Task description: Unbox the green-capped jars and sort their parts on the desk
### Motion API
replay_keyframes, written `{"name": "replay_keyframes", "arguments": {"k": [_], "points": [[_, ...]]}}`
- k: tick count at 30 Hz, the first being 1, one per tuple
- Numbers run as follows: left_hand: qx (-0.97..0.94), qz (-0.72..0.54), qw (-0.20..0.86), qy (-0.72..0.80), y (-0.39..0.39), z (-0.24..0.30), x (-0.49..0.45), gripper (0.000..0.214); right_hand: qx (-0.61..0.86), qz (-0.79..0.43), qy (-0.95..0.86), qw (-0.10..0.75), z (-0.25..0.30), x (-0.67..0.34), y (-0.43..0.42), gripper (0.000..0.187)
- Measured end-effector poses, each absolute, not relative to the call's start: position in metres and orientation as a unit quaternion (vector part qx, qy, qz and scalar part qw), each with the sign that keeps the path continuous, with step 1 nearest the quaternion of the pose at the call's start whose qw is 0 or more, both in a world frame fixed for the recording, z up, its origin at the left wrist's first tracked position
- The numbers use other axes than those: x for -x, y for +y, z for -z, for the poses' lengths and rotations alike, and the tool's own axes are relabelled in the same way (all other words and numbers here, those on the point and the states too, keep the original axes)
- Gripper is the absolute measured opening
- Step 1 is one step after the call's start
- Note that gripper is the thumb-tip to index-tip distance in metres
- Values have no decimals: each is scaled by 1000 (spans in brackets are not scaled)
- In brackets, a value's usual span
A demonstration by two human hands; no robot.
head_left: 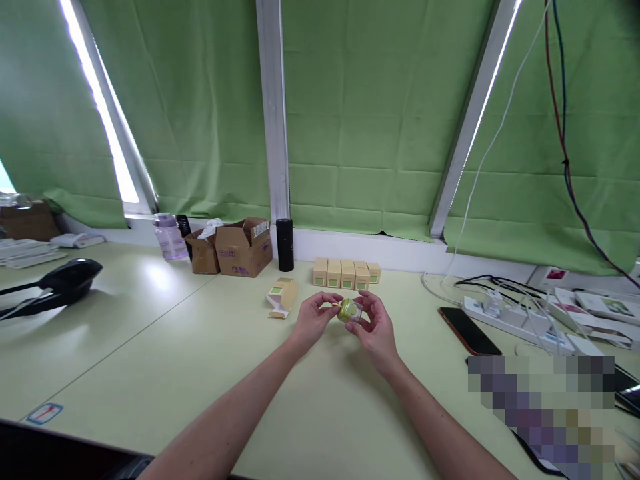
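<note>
Both my hands meet over the pale green table (165,347), just above its surface. Between them is a small jar (349,311) with a green lid and clear body. My left hand (314,320) pinches the jar's left side with curled fingers. My right hand (375,328) cups it from the right, fingers wrapped round it. An opened small carton (283,297) lies on its side just left of my hands. A row of several closed beige cartons (346,273) with green labels stands behind the jar.
Two brown cardboard boxes (235,248), a black cylinder (285,245) and a clear purple bottle (170,237) stand at the back. A black phone (469,331) and a white power strip (515,319) with cables lie at the right. A black device (65,280) sits far left.
</note>
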State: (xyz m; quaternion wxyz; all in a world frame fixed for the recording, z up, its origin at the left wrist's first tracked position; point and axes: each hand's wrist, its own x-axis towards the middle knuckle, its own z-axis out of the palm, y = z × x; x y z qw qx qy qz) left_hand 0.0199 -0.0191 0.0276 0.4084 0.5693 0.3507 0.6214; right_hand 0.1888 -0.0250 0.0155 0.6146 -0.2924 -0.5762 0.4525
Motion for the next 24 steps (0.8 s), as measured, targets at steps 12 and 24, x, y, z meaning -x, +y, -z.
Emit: {"name": "replay_keyframes", "arguments": {"k": [12, 24], "points": [[-638, -574, 280, 430, -18, -20, -20, 13, 345, -360, -653, 571, -9, -192, -23, 64], [-698, -541, 192, 427, -28, -20, -24, 4, 373, -314, -682, 545, -6, -194, -19, 59]]}}
